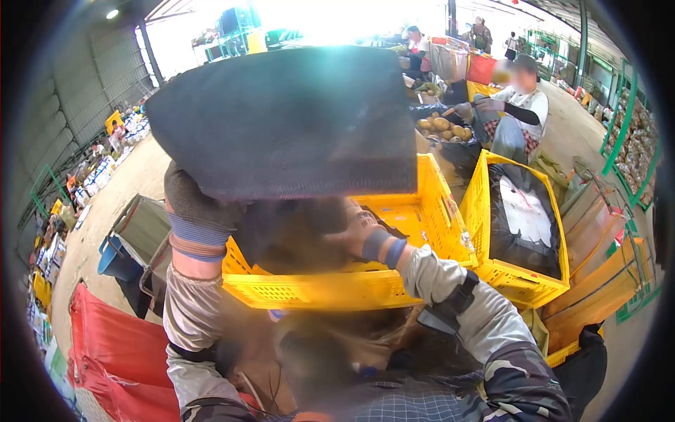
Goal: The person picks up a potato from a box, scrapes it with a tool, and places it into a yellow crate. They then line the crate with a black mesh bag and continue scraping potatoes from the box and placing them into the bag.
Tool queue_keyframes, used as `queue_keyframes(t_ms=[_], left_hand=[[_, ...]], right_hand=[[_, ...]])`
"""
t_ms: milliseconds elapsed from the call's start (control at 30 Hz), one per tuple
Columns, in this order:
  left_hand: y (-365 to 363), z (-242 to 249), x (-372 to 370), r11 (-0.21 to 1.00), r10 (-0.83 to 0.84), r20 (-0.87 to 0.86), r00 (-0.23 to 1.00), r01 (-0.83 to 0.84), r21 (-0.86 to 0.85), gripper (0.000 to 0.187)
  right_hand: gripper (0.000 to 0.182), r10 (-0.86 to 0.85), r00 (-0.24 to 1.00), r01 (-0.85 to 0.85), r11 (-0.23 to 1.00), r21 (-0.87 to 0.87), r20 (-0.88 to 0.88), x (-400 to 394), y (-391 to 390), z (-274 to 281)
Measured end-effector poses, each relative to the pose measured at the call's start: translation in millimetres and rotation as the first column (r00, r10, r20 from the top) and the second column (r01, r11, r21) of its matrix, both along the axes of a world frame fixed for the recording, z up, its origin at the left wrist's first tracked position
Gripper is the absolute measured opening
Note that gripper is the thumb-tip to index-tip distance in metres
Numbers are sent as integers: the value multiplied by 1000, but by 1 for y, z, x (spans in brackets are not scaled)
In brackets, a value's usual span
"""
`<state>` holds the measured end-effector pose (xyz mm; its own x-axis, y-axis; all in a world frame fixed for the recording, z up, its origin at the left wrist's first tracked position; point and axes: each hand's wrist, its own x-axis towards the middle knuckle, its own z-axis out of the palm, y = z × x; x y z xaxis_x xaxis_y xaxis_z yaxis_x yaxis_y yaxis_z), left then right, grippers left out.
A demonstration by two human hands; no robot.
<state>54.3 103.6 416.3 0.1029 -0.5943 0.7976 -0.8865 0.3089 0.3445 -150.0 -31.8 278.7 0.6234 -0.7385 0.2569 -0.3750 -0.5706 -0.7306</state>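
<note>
A large dark sheet of cloth or film (288, 123) is raised over the far part of a yellow crate (323, 292). My left hand (197, 200), in a dark glove with a striped cuff, is at the sheet's lower left; its fingers are hidden behind the sheet. My right hand (355, 228) reaches into the crate beside blurred dark material (295, 235); its glove is greyish with blue bands, and its fingers are smeared. Part of the crate's yellow inside shows to the right of the sheet.
A second yellow crate (524, 281) with dark lining and a white sheet (524, 211) is at right. Beyond it a seated person (520, 112) is beside a container of potatoes (443, 129). Red fabric (123, 352) and a blue bucket (118, 257) are at left.
</note>
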Motion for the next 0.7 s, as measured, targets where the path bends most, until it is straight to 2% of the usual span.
queue_keyframes(t_ms=[33, 67, 100, 133, 167, 200, 267, 300, 367, 400, 433, 500, 567, 633, 700], left_hand=[[-2, 3, -3, 986, -167, -182, 969, 168, -6, 44], [-4, 5, -5, 946, -317, -359, 878, 320, -52, 42], [-11, 9, -11, 826, -522, -608, 598, 532, -186, 38], [-15, 7, -2, 582, -658, -744, 118, 707, -402, 35], [-18, 7, 5, 365, -571, -723, -390, 668, -649, 36], [-19, 6, 8, 342, -563, -722, -403, 681, -647, 38], [-22, 3, 7, 289, -530, -726, -438, 711, -641, 41], [-24, 2, 5, 308, -528, -729, -435, 702, -642, 41], [-27, 1, -1, 352, -518, -743, -424, 686, -637, 41], [-30, -2, -2, 277, -502, -717, -484, 695, -663, 41], [-34, -4, -2, 199, -488, -686, -539, 697, -689, 41], [-34, -3, -1, 125, -513, -668, -538, 723, -679, 42], [-26, -4, -2, 151, -582, -693, -426, 780, -607, 42], [-17, -10, 6, 447, -654, -751, -91, 755, -481, 40], [-26, -28, 41, 592, -643, -744, 179, 733, -335, 37]], right_hand=[[72, 6, 998, 0, 995, -95, 64, 2, 8, 0], [69, 19, 992, 5, 982, -190, 124, 3, 18, 4], [62, 74, 973, -15, 965, -261, 218, -1, 26, 10], [61, 115, 955, -15, 939, -343, 272, -7, 32, 15], [61, 157, 934, -8, 907, -420, 321, -13, 37, 18], [60, 196, 909, 9, 872, -490, 367, -17, 41, 21], [62, 344, 876, -141, 853, -503, 339, -21, 44, 24], [63, 412, 851, -212, 836, -506, 325, -24, 46, 25], [60, 349, 879, -255, 920, -299, 326, -13, 60, 25], [58, 320, 890, -271, 944, -189, 324, -6, 67, 24], [53, 286, 873, -259, 958, -120, 395, -1, 67, 23], [42, 217, 826, -255, 967, 1, 520, 11, 57, 26], [31, 124, 779, -250, 960, 123, 615, 9, 52, 32], [29, 150, 814, -218, 974, 55, 561, -3, 41, 36], [29, 135, 879, -156, 988, 8, 457, -20, 33, 38]])
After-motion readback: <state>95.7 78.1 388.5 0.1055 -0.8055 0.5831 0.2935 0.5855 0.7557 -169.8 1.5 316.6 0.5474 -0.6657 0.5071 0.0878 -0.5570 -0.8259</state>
